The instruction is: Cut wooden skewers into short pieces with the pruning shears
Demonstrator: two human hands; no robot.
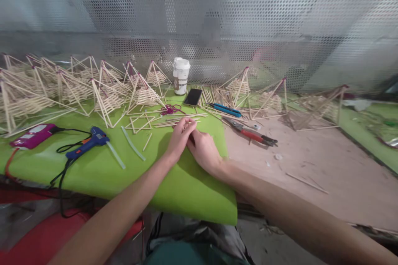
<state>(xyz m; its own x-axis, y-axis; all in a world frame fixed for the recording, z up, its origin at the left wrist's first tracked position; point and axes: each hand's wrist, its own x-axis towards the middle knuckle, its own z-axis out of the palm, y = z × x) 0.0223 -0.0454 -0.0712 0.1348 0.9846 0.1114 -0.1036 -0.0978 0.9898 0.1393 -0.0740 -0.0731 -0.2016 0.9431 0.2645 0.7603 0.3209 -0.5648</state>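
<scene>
My left hand (181, 136) and my right hand (203, 149) meet over the green sheet (199, 196), fingers closed and pressed together. Whatever may be between the fingertips is hidden or too small to make out. Just beyond my fingers lie several thin wooden sticks (169, 123). To the left of them, a small flat frame of sticks (140, 123) rests on the sheet. Some purple thread (172, 109) is bunched behind the sticks.
Stick pyramids (107, 101) crowd the back left, and several others (272, 101) stand at right. A blue glue gun (88, 143), glue sticks (115, 155), a phone (193, 97), a lidded cup (180, 76), a blue cutter (224, 109) and red-handled pliers (250, 133) lie around.
</scene>
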